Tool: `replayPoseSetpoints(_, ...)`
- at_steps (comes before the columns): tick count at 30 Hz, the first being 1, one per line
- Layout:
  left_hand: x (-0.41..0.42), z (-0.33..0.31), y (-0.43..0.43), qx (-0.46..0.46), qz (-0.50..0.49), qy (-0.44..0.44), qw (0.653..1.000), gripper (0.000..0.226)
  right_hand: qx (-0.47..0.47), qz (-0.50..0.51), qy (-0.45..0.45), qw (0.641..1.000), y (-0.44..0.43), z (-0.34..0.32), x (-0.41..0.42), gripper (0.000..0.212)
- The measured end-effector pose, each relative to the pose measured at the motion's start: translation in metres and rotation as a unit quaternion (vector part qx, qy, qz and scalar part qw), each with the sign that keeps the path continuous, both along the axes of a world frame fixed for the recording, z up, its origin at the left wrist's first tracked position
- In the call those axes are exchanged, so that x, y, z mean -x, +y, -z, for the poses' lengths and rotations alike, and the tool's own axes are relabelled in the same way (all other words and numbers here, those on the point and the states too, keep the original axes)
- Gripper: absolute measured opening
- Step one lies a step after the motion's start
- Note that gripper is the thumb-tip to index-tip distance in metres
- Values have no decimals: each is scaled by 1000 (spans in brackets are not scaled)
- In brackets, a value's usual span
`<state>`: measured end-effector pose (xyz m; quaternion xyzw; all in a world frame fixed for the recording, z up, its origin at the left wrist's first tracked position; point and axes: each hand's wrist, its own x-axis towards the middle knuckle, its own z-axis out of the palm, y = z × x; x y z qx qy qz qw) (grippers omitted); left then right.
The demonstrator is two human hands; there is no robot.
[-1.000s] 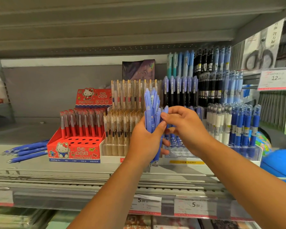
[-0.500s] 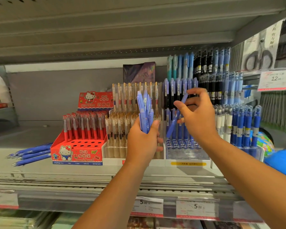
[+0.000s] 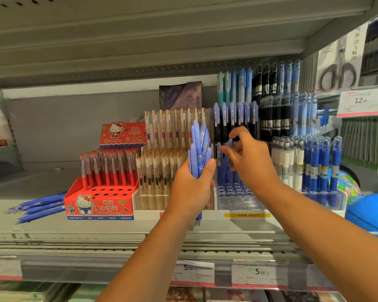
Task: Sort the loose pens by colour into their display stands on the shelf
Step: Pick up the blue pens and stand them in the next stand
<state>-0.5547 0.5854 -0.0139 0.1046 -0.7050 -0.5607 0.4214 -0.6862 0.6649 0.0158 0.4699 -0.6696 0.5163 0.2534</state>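
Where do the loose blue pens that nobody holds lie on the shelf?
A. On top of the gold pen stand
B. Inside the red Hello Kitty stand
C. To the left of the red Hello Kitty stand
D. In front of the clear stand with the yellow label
C: the loose blue pens lie flat on the shelf, left of the red Hello Kitty stand.

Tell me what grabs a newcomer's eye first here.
The left hand at centre, fisted round a bunch of periwinkle pens. Beside it, the right hand lowers one pen into the clear stand. Left of both, the red Hello Kitty pen box glares.
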Motion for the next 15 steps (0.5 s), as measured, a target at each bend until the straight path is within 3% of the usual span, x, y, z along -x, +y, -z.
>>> replayPoseSetpoints(8, 2, 3, -4, 2, 2, -9, 1000, 9, -121, 4, 19, 993, -6, 4, 1, 31)
replayPoseSetpoints(15, 2, 4, -6, -7, 22, -2, 1000, 17, -127, 2, 32, 991, -1, 6, -2, 35)
